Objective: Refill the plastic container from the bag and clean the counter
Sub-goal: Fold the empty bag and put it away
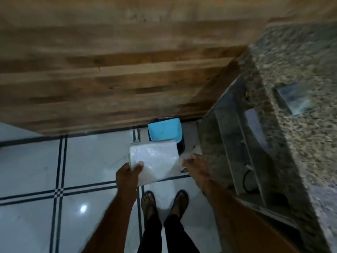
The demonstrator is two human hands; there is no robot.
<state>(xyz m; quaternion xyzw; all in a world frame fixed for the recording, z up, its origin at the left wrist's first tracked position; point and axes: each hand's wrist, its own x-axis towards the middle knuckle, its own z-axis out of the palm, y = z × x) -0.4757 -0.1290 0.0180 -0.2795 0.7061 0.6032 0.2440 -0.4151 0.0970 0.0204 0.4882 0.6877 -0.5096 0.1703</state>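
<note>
We are holding the bag (pixel 155 159) at frame centre | left hand (pixel 128 173) is pinching its near-left corner, right hand (pixel 193 161) is gripping its right edge | bin (pixel 165 131) is lying just beyond, up-frame | counter (pixel 291 88) is lying right.

Tiled floor (pixel 32 161) bears a bin (pixel 165 132) (blue-lidded).
</note>
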